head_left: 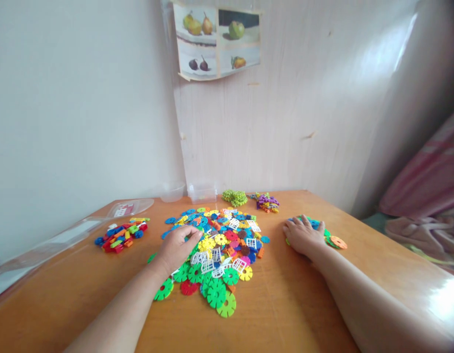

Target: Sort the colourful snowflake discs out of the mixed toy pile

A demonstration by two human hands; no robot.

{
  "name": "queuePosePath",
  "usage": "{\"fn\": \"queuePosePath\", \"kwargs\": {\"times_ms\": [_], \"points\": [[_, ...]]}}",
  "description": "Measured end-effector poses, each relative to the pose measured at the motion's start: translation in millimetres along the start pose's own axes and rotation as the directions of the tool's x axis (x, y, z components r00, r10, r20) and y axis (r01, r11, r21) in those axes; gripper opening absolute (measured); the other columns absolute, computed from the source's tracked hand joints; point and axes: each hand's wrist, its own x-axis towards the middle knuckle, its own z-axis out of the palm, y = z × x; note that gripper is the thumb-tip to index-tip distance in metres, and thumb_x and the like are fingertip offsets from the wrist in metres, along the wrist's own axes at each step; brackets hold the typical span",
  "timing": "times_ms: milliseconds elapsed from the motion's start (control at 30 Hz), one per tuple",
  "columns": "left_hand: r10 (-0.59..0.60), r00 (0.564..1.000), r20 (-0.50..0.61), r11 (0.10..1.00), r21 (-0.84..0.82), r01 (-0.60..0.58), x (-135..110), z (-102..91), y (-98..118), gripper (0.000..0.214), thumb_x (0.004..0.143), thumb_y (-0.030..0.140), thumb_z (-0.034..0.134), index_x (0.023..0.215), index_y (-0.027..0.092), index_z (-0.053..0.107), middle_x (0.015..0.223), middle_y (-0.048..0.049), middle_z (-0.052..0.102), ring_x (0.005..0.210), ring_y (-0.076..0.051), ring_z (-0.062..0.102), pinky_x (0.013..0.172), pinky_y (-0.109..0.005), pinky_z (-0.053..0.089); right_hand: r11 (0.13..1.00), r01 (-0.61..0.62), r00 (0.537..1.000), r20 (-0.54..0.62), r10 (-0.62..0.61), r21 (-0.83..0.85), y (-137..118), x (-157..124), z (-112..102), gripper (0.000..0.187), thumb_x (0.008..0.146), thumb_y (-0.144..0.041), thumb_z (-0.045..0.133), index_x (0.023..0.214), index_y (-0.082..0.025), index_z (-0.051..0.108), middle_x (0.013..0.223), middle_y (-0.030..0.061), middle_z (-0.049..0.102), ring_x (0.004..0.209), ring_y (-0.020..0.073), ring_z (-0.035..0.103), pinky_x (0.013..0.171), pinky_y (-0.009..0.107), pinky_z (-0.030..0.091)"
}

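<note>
In the middle of the table lies a big mixed pile of notched plastic discs in green, yellow, blue and red, with white lattice window pieces among them. Over its left side is my left hand, thumb and forefinger pinched together; whatever they hold, if anything, is hidden. To the right, my right hand lies flat with fingers spread on a smaller heap of discs in blue, green and orange. The palm covers much of that heap.
Small coloured blocks form a pile at left. Light green pieces and purple and yellow pieces sit at the back. Clear plastic tubs stand against the wall; a clear lid lies at back left.
</note>
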Motion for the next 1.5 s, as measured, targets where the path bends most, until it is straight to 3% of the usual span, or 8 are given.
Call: {"fn": "queuePosePath", "kwargs": {"times_ms": [200,400,533,700,900,1100,1267,1500], "points": [[0.059,0.998,-0.011,0.998,0.001,-0.059,-1,1.2,4,0.032,0.091,0.046,0.053,0.077,0.02,0.067,0.079,-0.0015,0.07,0.082,-0.019,0.065,0.08,-0.029,0.048,1.0,-0.014,1.0,-0.006,0.014,0.014,6,1,0,0.05,0.1,-0.037,0.023,0.133,-0.028,0.061,0.154,0.0116,0.045,0.146,0.0388,0.026,0.104,0.082,0.009],[0.142,0.989,0.029,0.99,0.008,-0.142,-4,2.9,13,0.024,0.09,0.039,0.055,0.082,0.02,0.068,0.09,-0.0042,0.071,0.091,-0.02,0.065,0.088,-0.032,0.048,0.996,0.031,0.992,-0.125,-0.02,0.085,-4,-6,-10,0.049,0.1,-0.041,0.027,0.13,-0.027,0.062,0.149,0.008,0.052,0.146,0.0351,0.029,0.11,0.076,0.009],[0.187,0.98,0.06,0.981,0.031,-0.189,-7,4.0,19,0.018,0.089,0.034,0.058,0.091,0.023,0.072,0.1,-0.0046,0.072,0.1,-0.022,0.064,0.096,-0.035,0.046,0.968,0.194,0.951,-0.271,-0.146,0.16,-20,-13,-18,0.046,0.1,-0.043,0.032,0.128,-0.028,0.064,0.14,0.0077,0.061,0.138,0.0309,0.042,0.113,0.061,0.023],[0.255,0.961,0.106,0.957,0.111,-0.267,-7,5.8,21,0.028,0.095,0.033,0.053,0.113,0.025,0.072,0.115,-0.0049,0.072,0.113,-0.022,0.06,0.107,-0.04,0.04,0.873,0.451,0.846,-0.399,-0.354,0.183,-51,-32,-27,0.041,0.099,-0.039,0.04,0.13,-0.026,0.064,0.136,0.0078,0.063,0.13,0.029,0.049,0.112,0.052,0.028],[0.218,0.943,0.253,0.906,0.306,-0.292,-10,11.8,28,0.043,0.099,0.044,0.044,0.138,0.032,0.06,0.141,-0.0015,0.061,0.137,-0.028,0.042,0.118,-0.051,0.025,0.783,0.598,0.777,-0.366,-0.513,0.172,-85,-50,-30,0.041,0.1,-0.038,0.042,0.135,-0.028,0.061,0.141,0.0071,0.059,0.136,0.0301,0.042,0.115,0.057,0.024],[0.154,0.924,0.351,0.883,0.37,-0.288,-13,16.3,32,0.044,0.102,0.051,0.035,0.138,0.041,0.058,0.148,0.0017,0.055,0.143,-0.033,0.034,0.118,-0.062,0.016,0.772,0.612,0.783,-0.269,-0.561,0.171,-100,-55,-26,0.045,0.101,-0.046,0.038,0.139,-0.033,0.058,0.152,0.0072,0.049,0.143,0.0342,0.034,0.116,0.065,0.019],[0.244,0.909,0.339,0.877,0.324,-0.356,-13,15.7,32,0.04,0.101,0.046,0.041,0.129,0.035,0.067,0.139,-0.0001,0.062,0.137,-0.032,0.041,0.116,-0.056,0.026,0.769,0.608,0.791,-0.234,-0.566,0.195,-101,-56,-26,0.046,0.101,-0.052,0.039,0.141,-0.036,0.056,0.153,0.0072,0.047,0.145,0.0343,0.032,0.116,0.066,0.019],[0.329,0.908,0.261,0.915,0.152,-0.375,-10,16.7,36,0.035,0.099,0.041,0.048,0.118,0.026,0.073,0.122,-0.0052,0.069,0.12,-0.023,0.055,0.11,-0.043,0.04,0.738,0.641,0.761,-0.305,-0.573,0.211,-100,-55,-24,0.044,0.1,-0.051,0.044,0.135,-0.031,0.061,0.146,0.0075,0.054,0.141,0.0327,0.037,0.116,0.063,0.022]]}}
